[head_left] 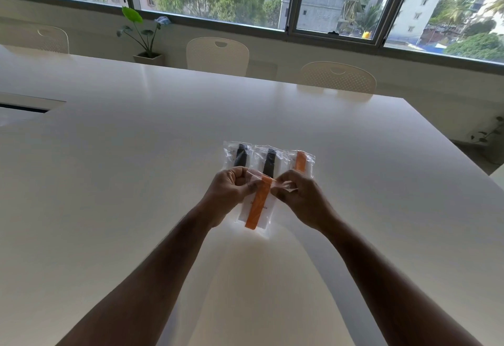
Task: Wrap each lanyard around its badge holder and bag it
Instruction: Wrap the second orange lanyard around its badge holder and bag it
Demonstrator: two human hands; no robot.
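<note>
White conference table (136,155) filling most of view; windows along top with trees and buildings outside. Going left to right: recessed slot (24,107) in tabletop at 9 o'clock edge, pale chair (53,39) at 10 o'clock, potted plant (147,37) at 11 o'clock by sill, second chair (217,55) at 12 o'clock, third chair (338,77) at 1 o'clock, small plant (491,138) at far 3 o'clock edge.

Centre of table, just past hands at 12 o'clock: row of three sealed clear bags lying flat, side by side, edges touching or overlapping. Left bag (238,155) with black lanyard inside, middle bag (270,161) also black, right bag (301,161) orange.

Left hand (231,190) curled, thumb and fingers pinching left top corner of held bag (256,209). Held bag clear, containing white badge holder (244,210) wrapped lengthwise by orange lanyard (259,201); faint print on holder, unreadable. Bag hanging down toward 6 o'clock from hands, lower end close to tabletop, contact not resolvable. Right hand (296,195) curled likewise, fingertips pinching right top edge of same bag, flap stretched between both hands. Both forearms entering from bottom edge, bare.
</note>
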